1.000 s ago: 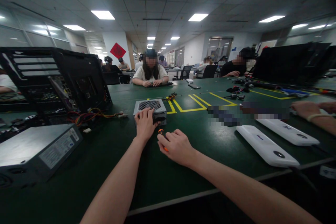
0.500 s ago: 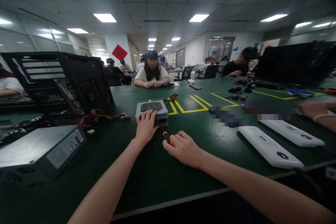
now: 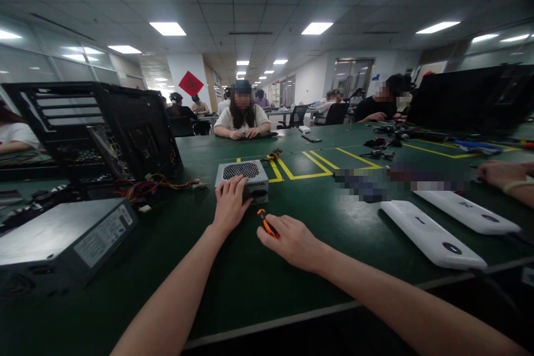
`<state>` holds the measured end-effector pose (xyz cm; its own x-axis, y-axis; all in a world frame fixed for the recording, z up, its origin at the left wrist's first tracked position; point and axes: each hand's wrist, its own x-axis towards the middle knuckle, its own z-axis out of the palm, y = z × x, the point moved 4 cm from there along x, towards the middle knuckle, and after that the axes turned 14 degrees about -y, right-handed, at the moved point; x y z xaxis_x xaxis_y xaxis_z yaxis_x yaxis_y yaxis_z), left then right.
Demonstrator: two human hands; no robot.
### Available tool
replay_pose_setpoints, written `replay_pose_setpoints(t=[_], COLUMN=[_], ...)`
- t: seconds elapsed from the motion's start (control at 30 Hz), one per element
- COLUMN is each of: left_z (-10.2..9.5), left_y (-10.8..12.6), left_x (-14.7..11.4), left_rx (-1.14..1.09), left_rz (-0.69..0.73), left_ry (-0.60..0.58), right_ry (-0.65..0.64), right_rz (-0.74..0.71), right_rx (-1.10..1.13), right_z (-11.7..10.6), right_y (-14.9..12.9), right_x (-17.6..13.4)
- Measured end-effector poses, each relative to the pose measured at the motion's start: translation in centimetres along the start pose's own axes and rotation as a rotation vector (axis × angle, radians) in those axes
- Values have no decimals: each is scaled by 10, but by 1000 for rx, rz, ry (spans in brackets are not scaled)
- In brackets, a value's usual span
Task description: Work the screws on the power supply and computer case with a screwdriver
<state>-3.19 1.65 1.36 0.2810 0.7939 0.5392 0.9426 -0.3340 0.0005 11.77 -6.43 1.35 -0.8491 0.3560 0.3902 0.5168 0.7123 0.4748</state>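
Note:
A small grey power supply unit (image 3: 262,179) with a perforated top stands on the green table in front of me. My left hand (image 3: 231,200) grips its near left part, fingers over the top edge and thumb against the near side. In my right hand (image 3: 292,239), just right of the unit and closer to me, is a screwdriver (image 3: 269,227) with an orange and black handle. Its thin shaft points at the lower near side of the unit; whether the tip touches is too small to tell. Part of the handle is hidden by my fingers.
An open black computer case (image 3: 137,133) with loose cables stands at the left, behind a larger power supply (image 3: 70,239). Two white power banks (image 3: 434,233) lie at the right near a co-worker's hand (image 3: 500,173). Another person (image 3: 242,117) sits across the table.
My right hand has turned slightly around the screwdriver, and more of its orange handle shows. My left hand stays on the power supply unit with almost no movement.

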Motion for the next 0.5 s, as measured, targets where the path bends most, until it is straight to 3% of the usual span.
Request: replay_pose_setpoints(t=[0.2,0.4,0.5], left_z=[3,5,5], left_y=[7,10,10], left_x=[0,3,3], left_rx=[51,30,22], left_rz=[32,26,21], left_ry=[-8,29,34], right_ry=[-9,40,39], right_rz=[42,-65,-37], right_rx=[-18,-32,-32], right_z=[-3,-2,0], right_y=[-4,-10,-8], right_x=[4,6,5])
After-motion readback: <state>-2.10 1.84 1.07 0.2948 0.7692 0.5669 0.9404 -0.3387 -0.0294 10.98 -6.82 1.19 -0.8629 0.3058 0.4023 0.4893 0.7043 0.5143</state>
